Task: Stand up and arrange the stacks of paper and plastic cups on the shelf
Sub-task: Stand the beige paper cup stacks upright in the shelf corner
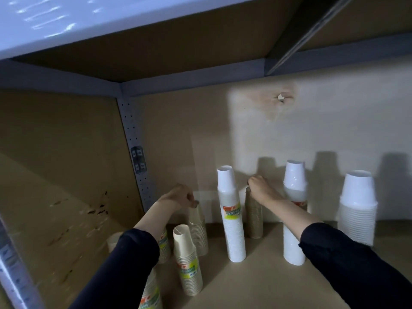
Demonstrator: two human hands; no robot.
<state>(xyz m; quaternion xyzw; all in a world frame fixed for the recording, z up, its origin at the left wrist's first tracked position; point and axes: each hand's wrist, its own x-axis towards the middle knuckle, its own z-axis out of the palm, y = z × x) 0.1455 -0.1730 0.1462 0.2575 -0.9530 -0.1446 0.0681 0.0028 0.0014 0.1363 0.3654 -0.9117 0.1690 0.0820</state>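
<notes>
While both hands reach deep into the shelf [267,286], the right hand [259,186] closes on the top of a brown paper stack [254,215] at the back wall, and the left hand [180,196] grips the top of a beige stack [198,228] at about ten o'clock from it. Both stacks stand upright (so this looks like placing, not lifting). Next comes letting go gently. Tall white stacks [233,219] crowd between the arms; open room lies toward six o'clock, near the front edge.

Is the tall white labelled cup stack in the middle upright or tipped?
Upright. The tall white stack stands on its base on the shelf, neither hand touching it.
</notes>
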